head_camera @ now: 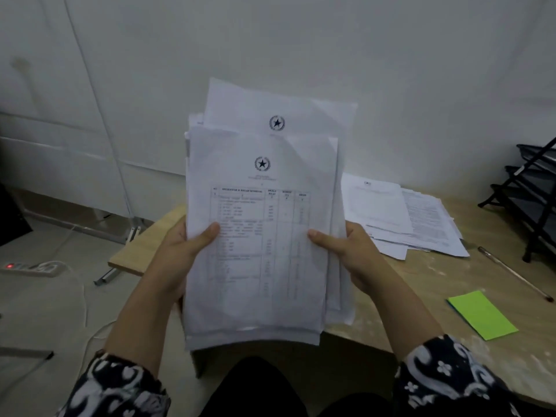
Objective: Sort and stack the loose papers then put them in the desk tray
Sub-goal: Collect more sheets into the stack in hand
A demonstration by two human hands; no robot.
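I hold an uneven stack of white printed papers upright above the desk's near edge. Its front sheet bears a star emblem and a table, and other sheets stick out at the top and right. My left hand grips the stack's left edge with the thumb across the front page. My right hand grips the right edge the same way. A second loose pile of papers lies fanned out on the desk behind my right hand. The black tiered desk tray stands at the far right edge.
The wooden desk carries a green sticky-note pad near the right and a pen beside the tray. A white wall rises behind. On the floor at left lie a power strip with a red light and cables.
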